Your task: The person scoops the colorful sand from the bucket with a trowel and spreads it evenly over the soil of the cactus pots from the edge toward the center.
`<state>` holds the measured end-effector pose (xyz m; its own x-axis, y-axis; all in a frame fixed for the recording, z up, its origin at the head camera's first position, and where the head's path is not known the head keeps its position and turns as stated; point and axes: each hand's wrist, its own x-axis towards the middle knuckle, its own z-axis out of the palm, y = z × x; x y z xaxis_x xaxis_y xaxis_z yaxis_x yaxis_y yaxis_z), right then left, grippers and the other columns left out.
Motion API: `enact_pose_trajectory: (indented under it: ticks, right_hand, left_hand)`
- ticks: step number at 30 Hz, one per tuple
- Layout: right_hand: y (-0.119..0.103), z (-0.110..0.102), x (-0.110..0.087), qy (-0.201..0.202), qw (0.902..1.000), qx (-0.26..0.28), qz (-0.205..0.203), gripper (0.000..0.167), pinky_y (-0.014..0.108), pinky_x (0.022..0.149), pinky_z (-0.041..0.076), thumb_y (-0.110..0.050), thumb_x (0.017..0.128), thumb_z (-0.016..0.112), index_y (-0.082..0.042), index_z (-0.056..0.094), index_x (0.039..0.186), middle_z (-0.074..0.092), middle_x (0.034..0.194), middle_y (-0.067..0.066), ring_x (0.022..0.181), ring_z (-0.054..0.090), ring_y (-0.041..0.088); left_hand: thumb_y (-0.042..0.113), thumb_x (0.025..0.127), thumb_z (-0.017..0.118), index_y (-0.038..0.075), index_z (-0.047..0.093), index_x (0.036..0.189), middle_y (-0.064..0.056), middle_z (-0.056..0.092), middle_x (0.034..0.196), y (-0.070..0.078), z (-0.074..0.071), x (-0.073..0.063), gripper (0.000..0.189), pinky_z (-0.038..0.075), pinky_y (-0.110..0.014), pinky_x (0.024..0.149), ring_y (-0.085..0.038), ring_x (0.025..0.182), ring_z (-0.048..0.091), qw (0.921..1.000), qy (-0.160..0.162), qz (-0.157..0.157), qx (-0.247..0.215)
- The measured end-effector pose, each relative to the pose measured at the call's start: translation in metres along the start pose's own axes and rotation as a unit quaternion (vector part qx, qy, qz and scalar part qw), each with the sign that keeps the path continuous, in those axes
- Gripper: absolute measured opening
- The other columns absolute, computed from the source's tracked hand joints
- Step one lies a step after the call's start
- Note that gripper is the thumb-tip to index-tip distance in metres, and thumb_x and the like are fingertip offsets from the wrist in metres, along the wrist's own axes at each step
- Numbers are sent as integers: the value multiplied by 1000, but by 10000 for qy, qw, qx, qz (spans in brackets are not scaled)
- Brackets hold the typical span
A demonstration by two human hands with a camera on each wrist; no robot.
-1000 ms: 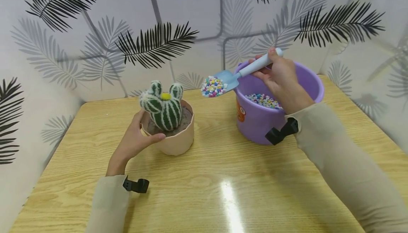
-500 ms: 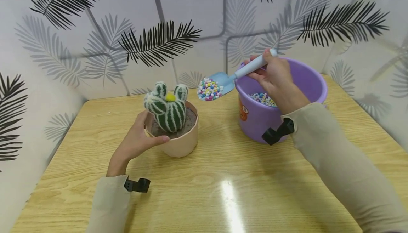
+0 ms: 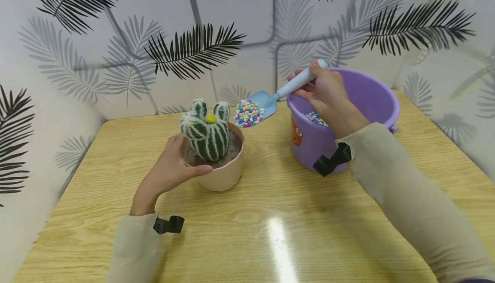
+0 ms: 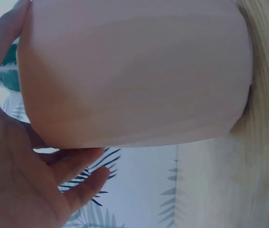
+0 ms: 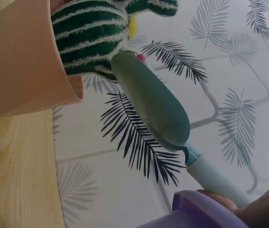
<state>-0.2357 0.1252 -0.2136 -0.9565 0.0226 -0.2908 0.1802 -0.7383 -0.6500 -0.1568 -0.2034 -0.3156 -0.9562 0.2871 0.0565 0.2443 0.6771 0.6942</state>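
A striped green cactus (image 3: 210, 139) with white fuzz and a yellow top stands in grey soil inside a peach pot (image 3: 224, 176). My left hand (image 3: 166, 169) grips the pot's left side, its thumb along the near rim; the left wrist view shows fingers (image 4: 84, 164) against the pot wall. In my right hand (image 3: 328, 93) is the white handle of a light blue trowel (image 3: 267, 102). Colourful pebbles (image 3: 247, 113) are heaped on its blade, just right of the cactus and above the pot's rim level. The right wrist view shows the blade's underside.
A purple bucket (image 3: 309, 145) holding more coloured pebbles (image 3: 315, 118) stands at the right, partly under my right forearm. The wooden table (image 3: 232, 240) meets a leaf-patterned backdrop (image 3: 247, 59) behind and at both sides.
My right hand has moved left and slightly down with the loaded trowel, from beside the bucket toward the pot. My left hand stays on the pot; the view has shifted slightly.
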Motion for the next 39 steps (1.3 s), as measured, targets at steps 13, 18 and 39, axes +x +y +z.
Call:
enact_pose_trajectory:
  ticks: [13, 18, 39]
  right_hand:
    - [8, 7, 0, -102, 9985, -528, -63, 24, 47, 108, 35, -17, 102, 36, -14, 42, 126, 48, 104, 14, 128, 46, 33]
    - [11, 8, 0, -112, 9975, -693, -49, 27, 45, 106, 38, -16, 103, 35, -13, 41, 128, 49, 103, 14, 124, 49, 32]
    - [27, 13, 2, -183, 9884, -1482, -277, 29, 45, 103, 42, -17, 103, 36, -8, 42, 130, 50, 105, 13, 115, 53, 32]
  left_hand:
    - [53, 75, 75, -2, 15, 150, -29, 22, 146, 18, 1, -4, 110, 35, -57, 104, -42, 134, 31, 9965, -43, -608, 581]
    - [52, 75, 76, -2, 17, 150, -30, 22, 145, 20, 2, -4, 109, 36, -57, 103, -43, 133, 31, 9967, -8, -570, 580]
    - [47, 77, 76, 3, 6, 153, -29, 20, 149, 10, -11, -9, 113, 31, -61, 105, -45, 135, 29, 9974, -347, -235, 589]
